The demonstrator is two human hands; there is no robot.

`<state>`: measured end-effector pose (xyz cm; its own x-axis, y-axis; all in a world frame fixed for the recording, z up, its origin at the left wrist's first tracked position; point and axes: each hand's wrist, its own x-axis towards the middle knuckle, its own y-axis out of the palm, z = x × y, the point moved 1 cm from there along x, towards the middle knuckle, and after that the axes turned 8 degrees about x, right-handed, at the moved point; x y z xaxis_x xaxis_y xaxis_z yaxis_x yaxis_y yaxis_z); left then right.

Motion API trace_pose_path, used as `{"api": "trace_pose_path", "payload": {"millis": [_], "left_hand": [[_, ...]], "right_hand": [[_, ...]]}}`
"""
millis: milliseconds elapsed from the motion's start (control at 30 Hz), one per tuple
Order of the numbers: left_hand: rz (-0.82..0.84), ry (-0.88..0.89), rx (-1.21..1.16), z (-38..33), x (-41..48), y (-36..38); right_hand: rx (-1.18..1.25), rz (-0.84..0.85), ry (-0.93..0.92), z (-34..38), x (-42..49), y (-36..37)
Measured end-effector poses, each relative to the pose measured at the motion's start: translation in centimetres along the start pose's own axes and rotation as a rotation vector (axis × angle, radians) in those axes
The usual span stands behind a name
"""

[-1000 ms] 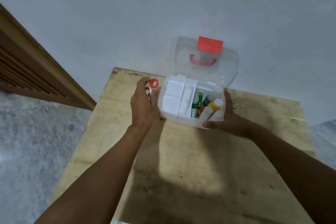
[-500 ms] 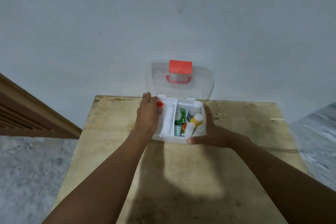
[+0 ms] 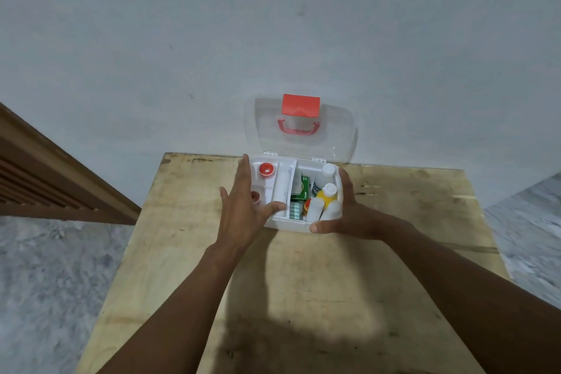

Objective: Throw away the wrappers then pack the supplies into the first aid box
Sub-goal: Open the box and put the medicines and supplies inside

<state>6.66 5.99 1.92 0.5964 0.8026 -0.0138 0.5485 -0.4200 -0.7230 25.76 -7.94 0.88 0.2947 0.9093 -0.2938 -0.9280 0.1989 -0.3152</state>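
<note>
The white first aid box point(image 3: 287, 225) stands on the wooden table point(image 3: 303, 282) by the wall, its clear lid point(image 3: 334, 136) with red latch and handle raised. A small red-and-white roll point(image 3: 266, 169) lies in the back-left tray compartment. Another red bit point(image 3: 256, 195) shows between my fingers. My left hand point(image 3: 243, 218) hovers over the tray's left side, fingers spread, thumb on the divider. My right hand point(image 3: 349, 217) grips the box's right wall. Inside on the right are a green carton point(image 3: 304, 188), a yellow bottle point(image 3: 328, 195) and white bottles point(image 3: 327, 171).
The table is pushed against a plain pale wall point(image 3: 273, 39). A brown wooden frame point(image 3: 60, 173) runs along the left. Grey stone floor point(image 3: 54, 282) lies on both sides of the table. The box sits at the table's far edge.
My left hand carried the red-and-white roll from beside the box over the tray and let it go into the back-left compartment. My right hand kept hold of the box.
</note>
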Motion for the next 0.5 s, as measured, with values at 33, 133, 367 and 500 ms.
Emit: {"api": "trace_pose_path", "payload": {"millis": [33,133,367,500], "left_hand": [[-0.020,-0.001,-0.044,0.0,-0.2,-0.2],[-0.042,-0.020,-0.223,0.2,-1.1,-0.9],[0.003,-0.046,-0.285,1.0,-2.3,-1.1],[-0.042,-0.085,-0.275,0.7,-2.7,-0.6]], "right_hand": [[-0.006,-0.002,-0.008,-0.1,0.0,0.0],[-0.003,0.002,-0.012,-0.3,0.1,0.0],[-0.028,0.004,-0.033,-0.7,0.3,0.0],[-0.010,0.042,0.013,-0.4,0.2,-0.5]]}}
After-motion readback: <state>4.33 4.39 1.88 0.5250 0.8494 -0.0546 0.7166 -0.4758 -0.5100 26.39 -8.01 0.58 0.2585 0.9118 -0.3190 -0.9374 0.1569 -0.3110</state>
